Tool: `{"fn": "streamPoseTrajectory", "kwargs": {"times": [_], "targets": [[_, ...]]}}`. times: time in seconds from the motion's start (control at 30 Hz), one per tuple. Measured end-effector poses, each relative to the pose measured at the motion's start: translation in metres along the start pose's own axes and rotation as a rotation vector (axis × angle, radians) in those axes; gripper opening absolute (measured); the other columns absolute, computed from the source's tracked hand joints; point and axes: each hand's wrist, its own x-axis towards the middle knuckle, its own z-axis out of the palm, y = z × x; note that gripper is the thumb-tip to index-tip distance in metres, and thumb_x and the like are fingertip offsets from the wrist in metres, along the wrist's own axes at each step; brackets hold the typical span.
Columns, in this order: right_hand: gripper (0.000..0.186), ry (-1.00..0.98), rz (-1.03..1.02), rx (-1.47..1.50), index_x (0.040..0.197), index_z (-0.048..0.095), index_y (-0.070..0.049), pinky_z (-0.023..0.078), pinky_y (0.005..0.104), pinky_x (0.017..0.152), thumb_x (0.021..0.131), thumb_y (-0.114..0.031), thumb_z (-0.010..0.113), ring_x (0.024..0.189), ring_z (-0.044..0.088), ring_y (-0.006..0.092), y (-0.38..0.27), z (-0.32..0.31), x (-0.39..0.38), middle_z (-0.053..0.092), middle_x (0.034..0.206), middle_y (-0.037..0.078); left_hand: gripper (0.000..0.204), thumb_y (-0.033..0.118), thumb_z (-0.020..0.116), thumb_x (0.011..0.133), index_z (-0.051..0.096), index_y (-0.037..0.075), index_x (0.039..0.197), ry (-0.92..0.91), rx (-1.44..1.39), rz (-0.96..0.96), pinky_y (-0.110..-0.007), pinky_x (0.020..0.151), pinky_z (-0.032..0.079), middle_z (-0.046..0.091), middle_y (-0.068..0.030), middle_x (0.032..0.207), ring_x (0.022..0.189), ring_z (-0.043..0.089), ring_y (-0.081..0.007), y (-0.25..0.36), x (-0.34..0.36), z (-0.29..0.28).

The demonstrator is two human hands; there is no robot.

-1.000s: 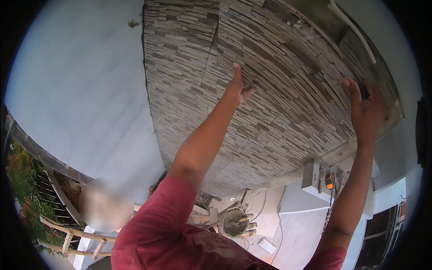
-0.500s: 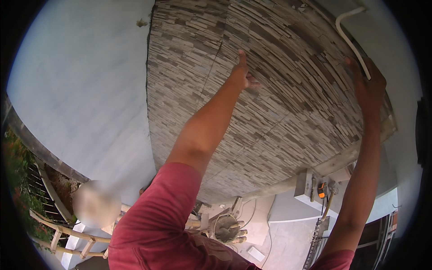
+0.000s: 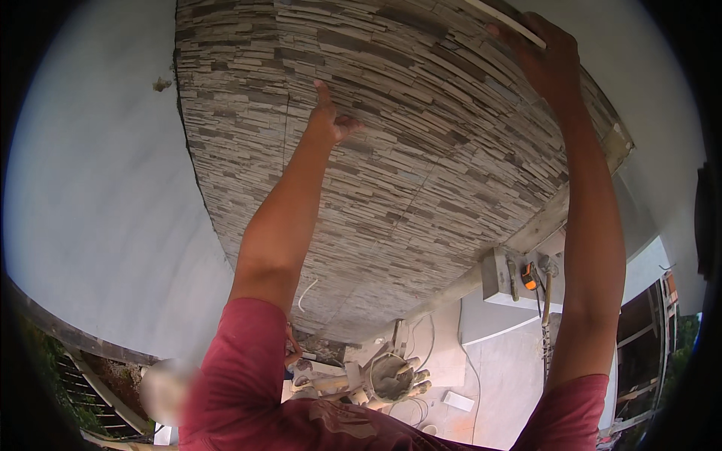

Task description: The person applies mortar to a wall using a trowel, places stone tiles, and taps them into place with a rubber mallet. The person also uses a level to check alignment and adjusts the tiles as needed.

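Observation:
My left hand [image 3: 335, 122] lies against a wall of grey-brown stone-look tiles [image 3: 391, 158], thumb and fingers spread, holding nothing. At the upper right my right hand [image 3: 553, 64] touches the tiled surface near its far edge, its thumb stretched out over the tile and set apart from the other fingers. A bent cream-coloured tube [image 3: 519, 28] runs to its end across the right hand; whether it is touched cannot be made out. Thin joint lines divide the tiles. Both arms are raised and extended, in red sleeves.
Smooth pale wall [image 3: 98, 173] borders the tiles at left. On a ledge [image 3: 496, 278] at lower right lie an orange-and-black tape measure [image 3: 531, 276] and a hammer [image 3: 549, 279]. Below stands a bucket of grey mortar [image 3: 392, 376], near another person's arm [image 3: 292, 349] and loose cables.
The view has swung, so the wall and both hands appear further left and the right hand higher. The hands keep about the same places on the tiles. Another person's arm now shows below.

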Motion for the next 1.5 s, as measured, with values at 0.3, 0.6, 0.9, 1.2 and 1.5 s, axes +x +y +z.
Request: {"fn": "streamPoseTrajectory", "kwargs": {"times": [0.3, 0.6, 0.9, 1.2, 1.5], "targets": [[0.031, -0.14, 0.047, 0.064, 0.082, 0.068, -0.003, 0.049, 0.0444, 0.067, 0.078, -0.032, 0.078, 0.072, 0.065, 0.0365, -0.026, -0.012, 0.018, 0.068, 0.076, 0.017, 0.099, 0.073, 0.043, 0.088, 0.004, 0.014, 0.157, -0.077, 0.046, 0.101, -0.064, 0.107, 0.042, 0.011, -0.0246, 0.154, 0.136, 0.028, -0.0472, 0.003, -0.004, 0.0], [0.027, -0.105, -0.079, 0.128, 0.079, 0.067, -0.001, 0.049, 0.0406, 0.062, 0.072, -0.022, 0.082, 0.066, 0.065, 0.0347, -0.014, -0.011, 0.029, 0.067, 0.073, 0.018, 0.106, 0.077, 0.047, 0.085, 0.005, 0.01, 0.156, -0.013, 0.016, 0.064, -0.066, 0.106, 0.039, 0.014, -0.0283, 0.15, 0.136, 0.027, -0.0463, 0.008, 0.003, 0.009], [0.025, -0.046, -0.12, 0.147, 0.077, 0.068, -0.001, 0.048, 0.0393, 0.059, 0.075, -0.022, 0.081, 0.062, 0.064, 0.0326, -0.017, -0.005, 0.027, 0.065, 0.068, 0.018, 0.112, 0.079, 0.047, 0.083, 0.001, 0.006, 0.156, 0.023, 0.028, 0.055, -0.069, 0.103, 0.038, 0.018, -0.0312, 0.144, 0.132, 0.03, -0.0471, 0.007, -0.001, 0.008], [0.049, -0.22, 0.129, -0.069, 0.102, 0.073, -0.008, 0.047, 0.032, 0.071, 0.085, -0.053, 0.073, 0.074, 0.061, 0.0159, 0.004, 0.01, 0.037, 0.067, 0.081, 0.005, 0.109, 0.082, 0.043, 0.082, 0.005, 0.012, 0.157, 0.045, 0.089, 0.028, -0.068, 0.103, 0.04, 0.02, -0.0328, 0.144, 0.133, 0.031, -0.0479, 0.015, 0.007, 0.005], [0.043, -0.23, -0.018, -0.143, 0.109, 0.069, -0.003, 0.05, 0.0396, 0.082, 0.088, -0.041, 0.071, 0.091, 0.066, 0.0334, 0.018, 0.027, 0.061, 0.069, 0.099, 0.018, 0.108, 0.083, 0.04, 0.082, 0.01, 0.013, 0.158, 0.076, 0.169, -0.007, -0.063, 0.102, 0.045, 0.011, -0.0204, 0.16, 0.136, 0.033, -0.0487, 0.019, 0.019, 0.009]]}}
